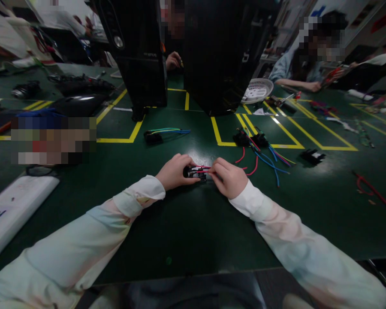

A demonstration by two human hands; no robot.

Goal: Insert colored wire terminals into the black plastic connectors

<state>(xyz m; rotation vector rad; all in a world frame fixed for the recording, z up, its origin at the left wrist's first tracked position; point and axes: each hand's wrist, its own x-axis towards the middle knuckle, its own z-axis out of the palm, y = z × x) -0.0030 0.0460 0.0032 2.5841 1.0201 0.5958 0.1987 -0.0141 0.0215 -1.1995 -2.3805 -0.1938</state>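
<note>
Near the middle of the green table, my left hand (176,172) grips a small black connector part (197,174) between thumb and fingers. Red wires (203,168) run from this part toward the right. The fingertips of my right hand (229,176) are pinched on the red wires, close beside the part. Behind my left hand lies a black connector (153,137) with green, yellow and blue wires. Beyond my right hand are two more black connectors (241,137) with red, blue and other coloured wires. A black connector (313,156) lies farther right.
Two tall black cases (144,64) (223,56) stand at the back of the green table (180,240). A white box (19,210) lies at the left, a white basket (259,89) behind right, a red wire (375,193) at the right. Other people sit beyond.
</note>
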